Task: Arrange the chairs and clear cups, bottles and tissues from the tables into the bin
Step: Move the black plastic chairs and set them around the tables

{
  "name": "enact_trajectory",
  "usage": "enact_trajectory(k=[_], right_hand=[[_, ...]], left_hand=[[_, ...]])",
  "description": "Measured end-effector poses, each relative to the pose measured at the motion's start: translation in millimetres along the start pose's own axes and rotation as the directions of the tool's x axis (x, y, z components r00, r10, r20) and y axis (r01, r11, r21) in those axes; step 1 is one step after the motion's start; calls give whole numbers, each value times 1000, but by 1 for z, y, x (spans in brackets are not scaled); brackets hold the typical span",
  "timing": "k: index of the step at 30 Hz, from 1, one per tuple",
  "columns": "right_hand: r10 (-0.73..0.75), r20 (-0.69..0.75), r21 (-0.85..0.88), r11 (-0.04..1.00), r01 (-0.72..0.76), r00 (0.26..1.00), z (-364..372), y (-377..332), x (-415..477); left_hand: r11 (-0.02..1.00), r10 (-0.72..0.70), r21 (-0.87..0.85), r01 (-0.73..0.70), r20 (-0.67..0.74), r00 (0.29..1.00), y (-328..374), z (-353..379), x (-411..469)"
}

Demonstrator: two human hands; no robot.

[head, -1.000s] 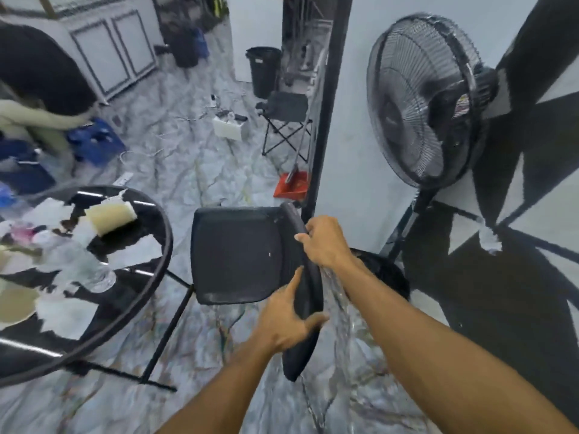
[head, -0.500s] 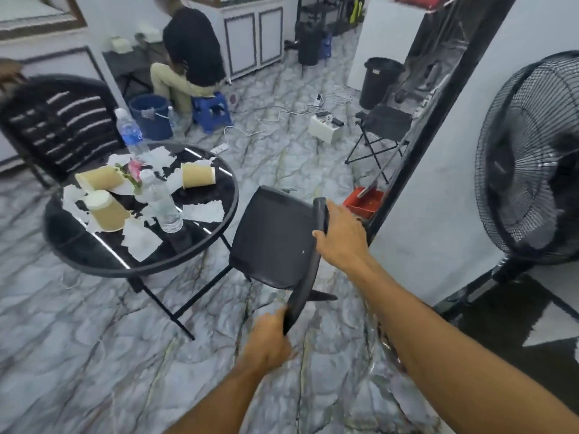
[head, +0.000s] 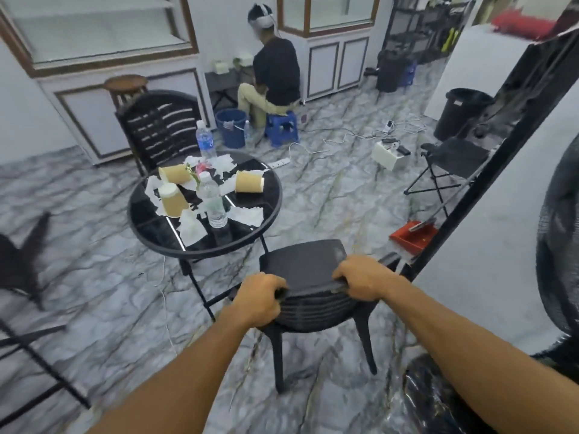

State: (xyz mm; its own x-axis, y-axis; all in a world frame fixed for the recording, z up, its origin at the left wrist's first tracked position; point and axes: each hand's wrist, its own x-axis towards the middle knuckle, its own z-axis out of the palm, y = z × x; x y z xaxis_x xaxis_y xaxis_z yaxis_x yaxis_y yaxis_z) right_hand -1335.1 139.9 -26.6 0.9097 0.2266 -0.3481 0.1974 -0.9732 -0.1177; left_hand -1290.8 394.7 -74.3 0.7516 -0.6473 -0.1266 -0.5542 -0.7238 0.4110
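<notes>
The chair, which a second ago we held tipped on its side beside the fan, now stands upright on its legs. Its seat faces the table, just off the rim at about five o'clock. Our left hand and right hand both curl over the top of the backrest, one at each end. We judge the chair step nearly done — a short push should tuck it in.

Nothing on the table looks cleared yet. On the black glass top lie three paper cups — two on their sides, one upside down — with tissues scattered around them. A clear bottle stands near the middle, and a second bottle stands at the twelve o'clock rim, in front of a slatted chair.

The floor is grey marbled tile. The black bin waits at our two o'clock, well apart from the table, past a folding stool and trailing cables. A person sits at twelve o'clock, back to us.
</notes>
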Motion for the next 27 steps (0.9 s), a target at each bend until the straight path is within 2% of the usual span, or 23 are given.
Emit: enact_trajectory(k=[2,5,7,11,14,18,27], right_hand=[[-9,-14,55,998,10,1000,40,-5,-24],[1,-63,76,997,4,998,89,-14,-37],[-36,-94,48,998,40,995,95,-16,-33],[-192,-225,23,979,202,955,109,2,-53],[-243,-189,24,967,252,951,112,11,-72],[-229,-129,-9,973,229,965,110,12,-67],[-333,-215,-52,943,329,918,103,19,-28]], left_hand=[[1000,-4,4,4,61,998,0,11,2],[980,-14,200,-22,179,984,-2,19,2],[972,-38,236,-4,172,984,-2,21,-8],[955,11,292,-57,159,987,19,36,-34],[937,31,338,-89,174,984,39,58,-62],[940,-44,342,9,96,994,51,65,-78],[939,-200,287,191,3,980,60,64,-91]])
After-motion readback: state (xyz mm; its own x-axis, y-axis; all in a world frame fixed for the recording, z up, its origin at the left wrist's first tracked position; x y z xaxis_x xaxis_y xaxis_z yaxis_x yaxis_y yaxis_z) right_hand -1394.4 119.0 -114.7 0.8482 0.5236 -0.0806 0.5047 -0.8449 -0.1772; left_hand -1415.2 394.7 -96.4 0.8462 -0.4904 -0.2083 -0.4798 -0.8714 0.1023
